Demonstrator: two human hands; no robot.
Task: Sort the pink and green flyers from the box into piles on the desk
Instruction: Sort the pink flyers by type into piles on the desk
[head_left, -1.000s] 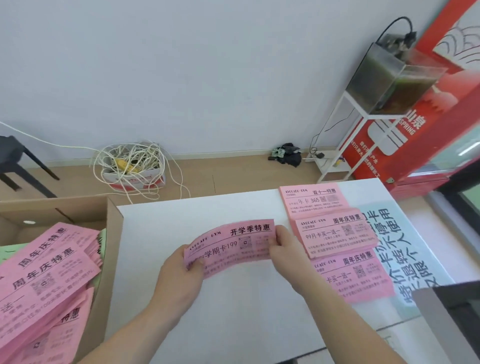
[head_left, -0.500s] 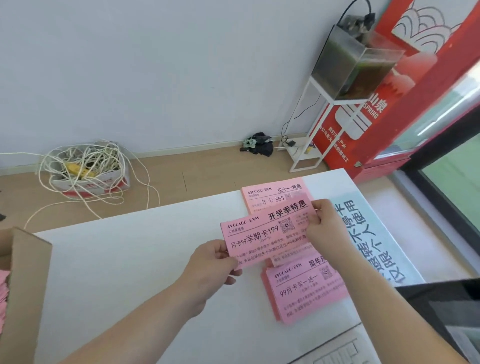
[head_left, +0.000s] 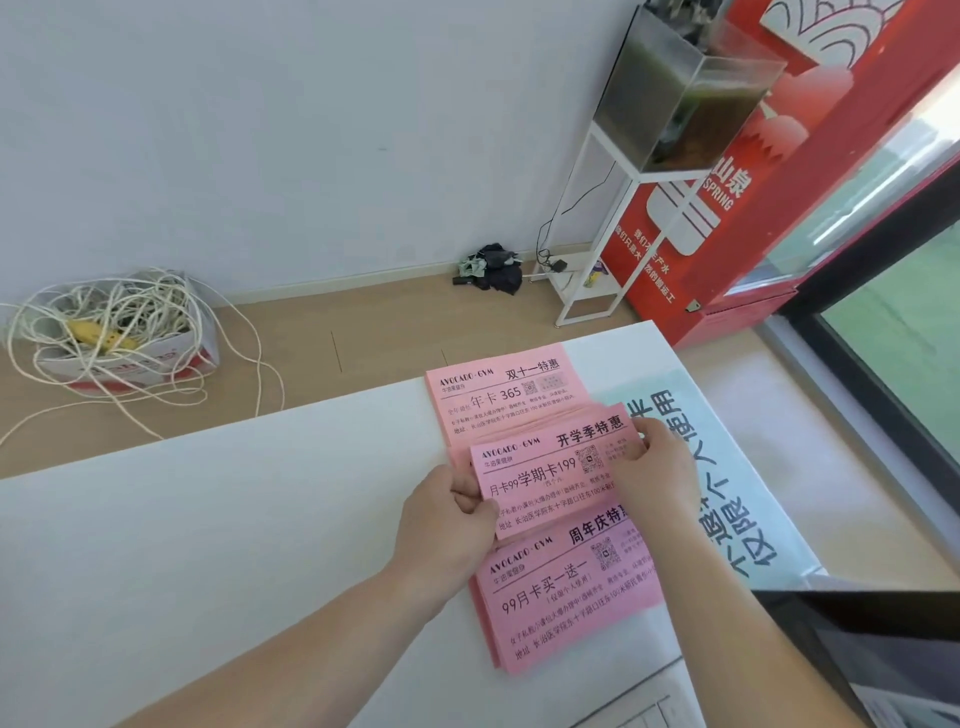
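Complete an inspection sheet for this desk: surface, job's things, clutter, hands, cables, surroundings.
Surface: white desk.
Job's things: pink flyer held over the piles; far pile, near pile lie flat; green flyers: nothing seen.
Clutter: pale printed sheet, desk's right.
Hands: left hand pinches flyer's left edge; right hand grips right edge.
Cables: white cord coiled in floor carton; black cable by stand.
Surroundings: murky tank on stand; red cabinet.
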